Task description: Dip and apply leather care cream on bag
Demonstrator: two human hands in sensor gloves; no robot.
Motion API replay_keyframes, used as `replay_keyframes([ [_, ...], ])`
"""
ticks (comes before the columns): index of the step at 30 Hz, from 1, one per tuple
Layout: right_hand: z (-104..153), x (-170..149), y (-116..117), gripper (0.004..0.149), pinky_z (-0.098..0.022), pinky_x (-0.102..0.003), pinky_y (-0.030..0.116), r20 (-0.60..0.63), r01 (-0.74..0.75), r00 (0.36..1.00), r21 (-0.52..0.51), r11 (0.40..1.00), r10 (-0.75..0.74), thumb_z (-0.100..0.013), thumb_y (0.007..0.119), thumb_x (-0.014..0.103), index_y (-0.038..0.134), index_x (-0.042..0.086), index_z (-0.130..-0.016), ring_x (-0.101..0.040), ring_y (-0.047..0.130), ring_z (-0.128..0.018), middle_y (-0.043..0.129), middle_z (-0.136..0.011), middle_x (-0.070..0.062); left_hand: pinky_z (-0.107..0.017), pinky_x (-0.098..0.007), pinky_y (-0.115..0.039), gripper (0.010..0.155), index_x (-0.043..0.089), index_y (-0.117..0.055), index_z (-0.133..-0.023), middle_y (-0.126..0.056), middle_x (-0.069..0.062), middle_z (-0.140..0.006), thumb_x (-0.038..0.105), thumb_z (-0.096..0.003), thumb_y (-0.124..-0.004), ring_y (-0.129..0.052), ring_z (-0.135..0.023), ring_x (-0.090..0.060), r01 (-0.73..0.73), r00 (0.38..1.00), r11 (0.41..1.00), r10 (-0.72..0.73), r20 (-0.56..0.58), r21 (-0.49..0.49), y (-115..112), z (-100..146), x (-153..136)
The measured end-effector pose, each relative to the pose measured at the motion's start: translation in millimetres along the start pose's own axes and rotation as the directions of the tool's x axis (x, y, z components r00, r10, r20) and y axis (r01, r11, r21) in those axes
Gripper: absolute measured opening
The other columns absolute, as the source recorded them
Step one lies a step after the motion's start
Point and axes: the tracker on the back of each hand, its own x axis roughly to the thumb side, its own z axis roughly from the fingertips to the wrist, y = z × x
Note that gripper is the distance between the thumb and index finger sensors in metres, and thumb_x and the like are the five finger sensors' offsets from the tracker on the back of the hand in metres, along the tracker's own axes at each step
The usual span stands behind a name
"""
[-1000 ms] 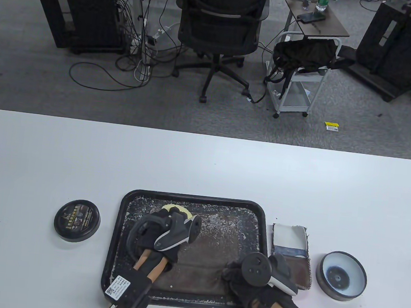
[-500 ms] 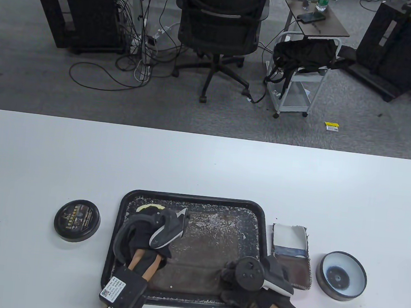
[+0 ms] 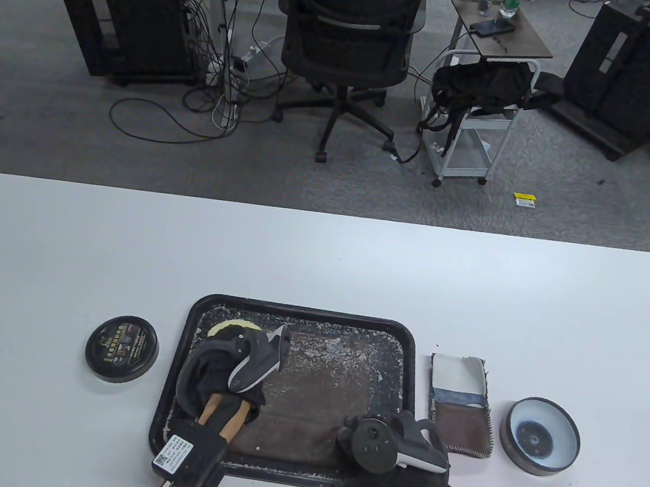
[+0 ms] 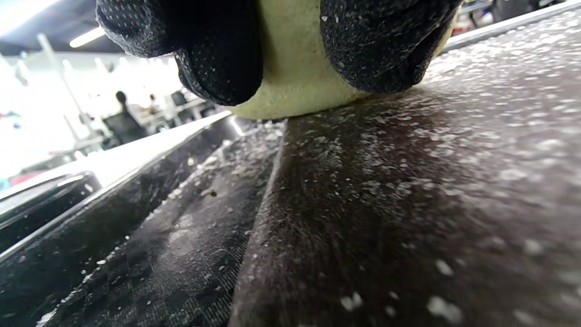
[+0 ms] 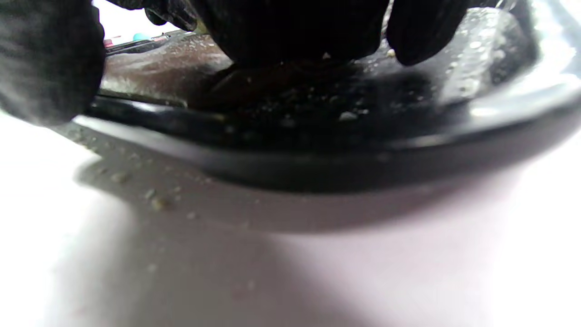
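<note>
A flat brown leather bag [image 3: 321, 394] lies in a black tray [image 3: 306, 313], speckled with white cream. My left hand [image 3: 229, 335] holds a pale yellow sponge [image 3: 232, 324] and presses it on the bag's far left corner. The left wrist view shows the sponge [image 4: 295, 68] between my gloved fingers [image 4: 218, 50], touching the bag [image 4: 408, 181]. My right hand [image 3: 379, 441] sits at the tray's near right corner. In the right wrist view its fingers [image 5: 422, 32] reach over the tray rim [image 5: 317, 154] onto the bag's corner, thumb outside the rim.
The open cream tin [image 3: 541, 435] stands right of the tray. Its black lid [image 3: 122, 348] lies to the left. A small brown and white pouch [image 3: 462, 406] lies between tray and tin. A chair and carts stand beyond the table's far edge.
My left hand has slid the sponge leftward along the bag's far edge to its left corner. My right hand has moved left along the near rim. The tray has shifted slightly left.
</note>
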Motion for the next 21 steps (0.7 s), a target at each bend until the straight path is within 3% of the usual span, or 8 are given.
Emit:
replay_keyframes([
  [13, -1.2, -8.5, -2.6, 0.085, -0.067, -0.064, 0.060, -0.013, 0.042, 0.999, 0.017, 0.999, -0.042, -0.034, 0.087, 0.058, 0.066, 0.012, -0.102, -0.042, 0.056, -0.098, 0.057, -0.108, -0.015, -0.042, -0.034, -0.085, 0.057, 0.029, -0.075, -0.090, -0.081, 0.001, -0.091, 0.045, -0.0369, -0.086, -0.098, -0.055, -0.021, -0.051, 0.958, 0.994, 0.023, 0.285, 0.092, 7.1, 15.5, 54.0],
  [21, -0.3, -13.8, -3.3, 0.085, -0.066, -0.065, 0.060, -0.034, 0.069, 0.997, 0.041, 0.997, -0.067, -0.035, 0.087, 0.058, 0.064, 0.012, -0.103, -0.042, 0.053, -0.099, 0.054, -0.109, -0.014, -0.041, -0.033, -0.085, 0.059, 0.029, -0.072, -0.092, -0.080, 0.001, -0.091, 0.048, -0.0376, -0.085, -0.099, -0.054, -0.019, -0.150, 0.929, 0.983, 0.104, 0.356, 0.104, 12.2, 17.7, 77.1],
])
